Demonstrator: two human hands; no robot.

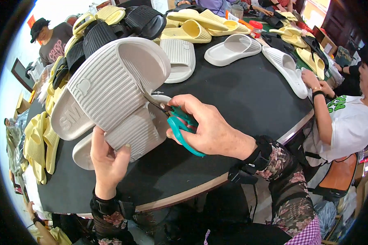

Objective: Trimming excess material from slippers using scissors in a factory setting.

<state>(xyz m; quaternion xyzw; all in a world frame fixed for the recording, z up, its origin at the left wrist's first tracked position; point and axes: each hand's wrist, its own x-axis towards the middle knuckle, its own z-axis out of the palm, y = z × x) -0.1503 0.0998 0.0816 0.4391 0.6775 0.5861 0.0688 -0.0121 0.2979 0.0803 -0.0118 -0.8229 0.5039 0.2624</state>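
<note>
My left hand (110,161) grips a light grey slide slipper (106,83) by the edge of its ribbed strap, raised above the table. A second grey slipper (133,136) is just below it; I cannot tell whether it is also held or lies on the table. Scissors (183,130) with teal handles are in my right hand (218,128), its fingers closed through the loops. Their blades meet the lower edge of the first slipper's strap, near the foot opening. Part of the second slipper is hidden behind the first slipper and my left hand.
Yellow and black slippers (145,20) are heaped along the far side of the black table (237,98). Single pale slippers (233,49) lie beyond my hands. More yellow slippers (39,143) stand at the left edge. A seated co-worker (343,118) handles something at the right.
</note>
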